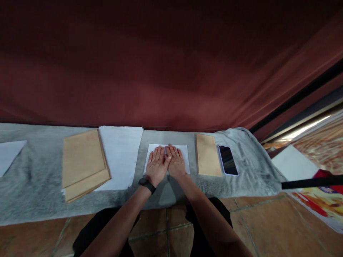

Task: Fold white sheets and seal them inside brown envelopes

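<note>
My left hand (157,165) and my right hand (175,161) lie flat, side by side and touching, on a small white sheet of paper (184,153) in the middle of the grey cloth-covered surface (37,178). The fingers of both hands are stretched out and hold nothing. A black band (147,185) sits on my left wrist. A single brown envelope (207,154) lies just right of the sheet, and a dark phone (228,160) lies beside it.
Left of my hands lie a stack of white paper (121,153) and a stack of brown envelopes (83,164). Another white sheet (9,153) shows at the far left. A dark red curtain (160,64) hangs behind. Tiled floor (268,225) lies below.
</note>
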Demonstrator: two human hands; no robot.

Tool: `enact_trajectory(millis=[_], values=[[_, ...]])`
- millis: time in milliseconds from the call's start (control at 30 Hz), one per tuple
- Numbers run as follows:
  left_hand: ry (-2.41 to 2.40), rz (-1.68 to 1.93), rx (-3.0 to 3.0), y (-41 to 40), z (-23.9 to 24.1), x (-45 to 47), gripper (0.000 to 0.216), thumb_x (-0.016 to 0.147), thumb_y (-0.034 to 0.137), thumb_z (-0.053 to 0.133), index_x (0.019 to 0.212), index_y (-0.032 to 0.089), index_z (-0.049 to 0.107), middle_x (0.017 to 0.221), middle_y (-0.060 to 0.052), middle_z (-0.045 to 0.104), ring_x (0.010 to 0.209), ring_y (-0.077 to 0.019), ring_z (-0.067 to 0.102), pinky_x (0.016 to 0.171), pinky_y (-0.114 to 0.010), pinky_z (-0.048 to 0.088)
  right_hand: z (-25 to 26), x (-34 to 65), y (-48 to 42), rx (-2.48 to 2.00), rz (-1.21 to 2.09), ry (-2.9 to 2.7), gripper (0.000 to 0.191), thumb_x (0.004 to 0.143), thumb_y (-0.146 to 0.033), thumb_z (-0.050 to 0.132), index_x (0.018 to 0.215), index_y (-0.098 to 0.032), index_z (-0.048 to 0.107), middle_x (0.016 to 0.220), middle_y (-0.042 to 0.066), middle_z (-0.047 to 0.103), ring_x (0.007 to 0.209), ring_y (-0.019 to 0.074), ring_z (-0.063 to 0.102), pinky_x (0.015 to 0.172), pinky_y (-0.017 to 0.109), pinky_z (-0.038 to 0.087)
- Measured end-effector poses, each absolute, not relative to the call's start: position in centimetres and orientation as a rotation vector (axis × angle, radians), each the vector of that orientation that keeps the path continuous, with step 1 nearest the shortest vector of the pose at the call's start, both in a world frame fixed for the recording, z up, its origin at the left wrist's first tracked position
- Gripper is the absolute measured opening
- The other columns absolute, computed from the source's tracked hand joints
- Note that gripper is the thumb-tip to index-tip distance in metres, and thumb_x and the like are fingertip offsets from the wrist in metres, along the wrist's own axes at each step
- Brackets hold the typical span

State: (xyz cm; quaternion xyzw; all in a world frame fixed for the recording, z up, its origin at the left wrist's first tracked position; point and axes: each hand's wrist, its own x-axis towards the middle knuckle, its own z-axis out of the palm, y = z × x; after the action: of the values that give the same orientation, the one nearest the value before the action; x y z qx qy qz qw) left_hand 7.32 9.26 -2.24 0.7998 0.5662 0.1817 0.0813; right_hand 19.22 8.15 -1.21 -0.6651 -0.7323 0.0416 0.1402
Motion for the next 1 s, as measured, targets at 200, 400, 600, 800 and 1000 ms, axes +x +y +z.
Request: enact_trajectory(millis=[200, 400, 600, 800, 1000], values=[[1.878, 0.566, 2.357, 10.0, -2.7, 6.8, 0.066, 0.104, 0.043, 0.026, 0.153, 0.002, 0.040, 0.162, -0.020, 0.035, 0.154, -0.0300, 0.029, 0.126, -0.050, 0.022, -2.5, 19.4, 8.8, -1.976, 0.025, -2.003, 0.052, 0.106, -0.029, 0.036, 0.156, -0.013, 0.040, 0.161, 0.012, 0.040, 0.150, 0.0253, 0.036, 0.123, 0.047, 0.024], [1.950, 0.651, 2.314, 10.1, -2.9, 6.3, 0.065, 0.103, 0.039, 0.027, 0.153, 0.000, 0.039, 0.161, -0.022, 0.037, 0.152, -0.0319, 0.031, 0.125, -0.052, 0.023, -3.2, 20.4, 8.4, -2.026, -0.076, -1.902, 0.056, 0.107, -0.036, 0.035, 0.155, -0.006, 0.040, 0.159, 0.018, 0.041, 0.148, 0.0281, 0.039, 0.122, 0.048, 0.028], [1.941, 0.731, 2.287, 10.1, -3.6, 5.7, 0.067, 0.102, 0.042, 0.029, 0.155, 0.001, 0.035, 0.161, -0.022, 0.037, 0.152, -0.0330, 0.031, 0.124, -0.053, 0.025, -3.7, 21.5, 7.7, -2.033, -0.194, -1.859, 0.059, 0.108, -0.037, 0.034, 0.154, 0.000, 0.038, 0.158, 0.024, 0.040, 0.148, 0.0317, 0.038, 0.120, 0.049, 0.031], [1.925, 0.723, 2.289, 9.6, -3.5, 5.0, 0.067, 0.102, 0.041, 0.029, 0.155, 0.000, 0.034, 0.162, -0.023, 0.035, 0.153, -0.0329, 0.028, 0.125, -0.053, 0.023, -4.0, 22.2, 7.3, -2.023, -0.245, -1.849, 0.061, 0.108, -0.039, 0.034, 0.154, 0.001, 0.038, 0.157, 0.025, 0.042, 0.147, 0.0326, 0.040, 0.119, 0.050, 0.034], [1.968, 0.723, 2.200, 8.7, -2.5, 4.0, 0.067, 0.104, 0.042, 0.027, 0.155, 0.000, 0.035, 0.163, -0.024, 0.032, 0.154, -0.0331, 0.026, 0.126, -0.053, 0.021, -4.1, 22.9, 7.0, -2.033, -0.264, -1.829, 0.061, 0.108, -0.040, 0.034, 0.152, 0.002, 0.041, 0.156, 0.025, 0.043, 0.143, 0.0346, 0.044, 0.118, 0.052, 0.034]])
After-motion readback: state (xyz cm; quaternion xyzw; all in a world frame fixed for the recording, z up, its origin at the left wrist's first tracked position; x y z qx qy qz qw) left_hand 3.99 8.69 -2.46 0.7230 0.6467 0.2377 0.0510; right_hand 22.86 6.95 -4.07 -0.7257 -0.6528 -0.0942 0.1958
